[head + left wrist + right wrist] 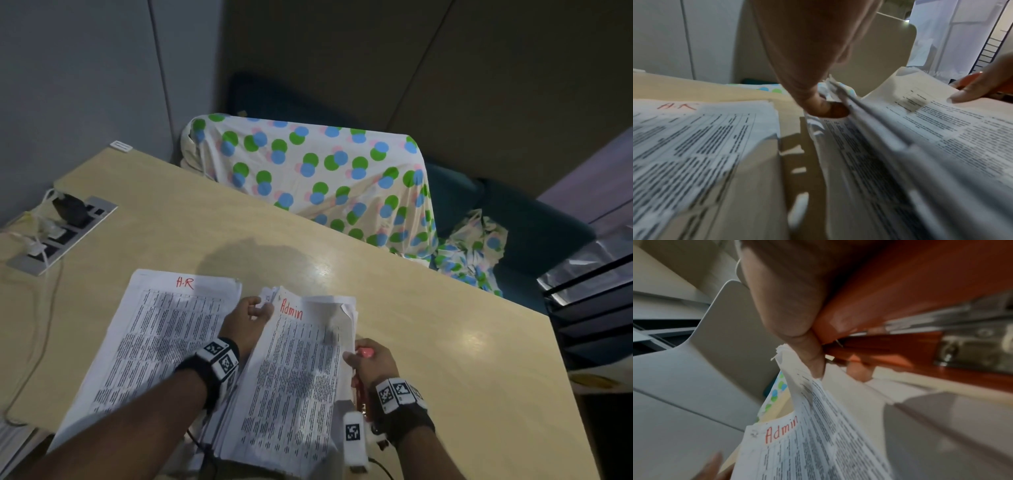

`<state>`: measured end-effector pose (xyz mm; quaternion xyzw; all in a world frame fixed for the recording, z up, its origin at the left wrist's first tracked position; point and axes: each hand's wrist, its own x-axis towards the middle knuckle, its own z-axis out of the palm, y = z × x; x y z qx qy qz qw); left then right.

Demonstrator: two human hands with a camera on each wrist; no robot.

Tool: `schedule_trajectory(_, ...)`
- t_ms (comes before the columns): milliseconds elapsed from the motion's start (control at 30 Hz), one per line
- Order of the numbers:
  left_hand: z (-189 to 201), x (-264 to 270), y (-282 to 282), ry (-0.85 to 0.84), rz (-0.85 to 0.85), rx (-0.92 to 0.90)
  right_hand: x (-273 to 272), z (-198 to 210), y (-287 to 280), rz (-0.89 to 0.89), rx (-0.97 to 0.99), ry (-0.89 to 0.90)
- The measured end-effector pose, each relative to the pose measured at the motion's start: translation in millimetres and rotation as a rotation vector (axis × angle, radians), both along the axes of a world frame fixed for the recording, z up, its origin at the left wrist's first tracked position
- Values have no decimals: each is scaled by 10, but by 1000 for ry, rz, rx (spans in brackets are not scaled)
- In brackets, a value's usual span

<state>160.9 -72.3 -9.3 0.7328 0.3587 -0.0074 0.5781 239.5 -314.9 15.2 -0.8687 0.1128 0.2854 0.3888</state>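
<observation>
Two stacks of printed sheets lie on the beige table. The left stack is marked "H.R" in red; the right one is marked "Admin". My left hand pinches the top left corner of the Admin stack, with its thumb under the lifted sheets. My right hand grips a red stapler at the stack's right edge, its thumb pressing on the paper edge. The stapler fills the upper right wrist view, and the Admin sheets curl up below it.
A grey socket panel with plugs and cables is set into the table at the left. Behind the table stands a chair draped in a dotted cloth. A black rack stands at the right.
</observation>
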Motion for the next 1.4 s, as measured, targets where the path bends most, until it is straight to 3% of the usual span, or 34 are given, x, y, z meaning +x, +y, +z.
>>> schedule_trajectory(200, -93, -49, 37, 55, 19, 140, 21, -70, 45, 21, -59, 8)
schedule_trajectory(567, -217, -65, 127, 118, -35, 182, 13, -356, 41, 145, -261, 20)
schedule_trajectory(767, -291, -22, 120, 161, 85, 247, -5, -330, 45, 155, -273, -8)
schedule_trajectory(933, -282, -1, -75, 326, -89, 106, -30, -462, 40, 190, -286, 47)
schedule_trajectory(1033, -274, 9, -160, 278, -198, 11, -24, -557, 22, 185, -248, 79)
schedule_trajectory(1167, -172, -4, -281, 219, -297, 116, -29, -607, -75, 190, -222, 98)
schedule_trajectory(1267, -4, -49, -343, 167, -310, 194, -40, -708, -267, 149, -162, 94)
schedule_trajectory(1400, 285, -81, -306, 47, -226, 207, -124, -391, -286, 67, -23, 25)
